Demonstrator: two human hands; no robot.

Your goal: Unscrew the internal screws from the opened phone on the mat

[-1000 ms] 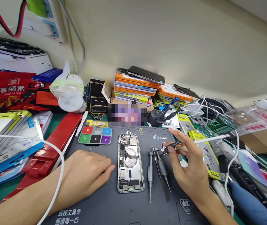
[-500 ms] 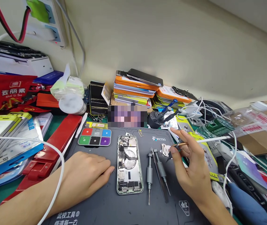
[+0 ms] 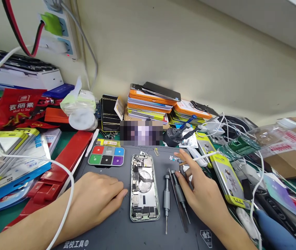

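Observation:
An opened phone [image 3: 145,201] lies upright on the dark grey mat [image 3: 116,232], its inner boards and a round silvery part exposed. Left of it, my left hand [image 3: 103,194] rests on the mat with curled fingers, apart from the phone; nothing shows in it. My right hand [image 3: 198,187] has its fingers bent around a thin white stick [image 3: 207,155] with a brownish end, above the mat's right side. A grey handle [image 3: 181,166] shows by its fingertips. Beside this hand lie a grey screwdriver [image 3: 166,198], tweezers [image 3: 177,198] and a second screwdriver [image 3: 179,191].
A tray with coloured squares [image 3: 106,155] sits at the mat's upper left. Boxes [image 3: 148,100] are stacked against the wall. A red tool [image 3: 59,166] lies at left. A plastic bottle [image 3: 252,140] and yellow packages [image 3: 224,177] crowd the right. A white cable [image 3: 68,194] crosses my left forearm.
My right hand has moved left with the thin stick, closer to the screwdrivers and over the spot where small white pieces lay. The left hand stays put. The view has shifted slightly.

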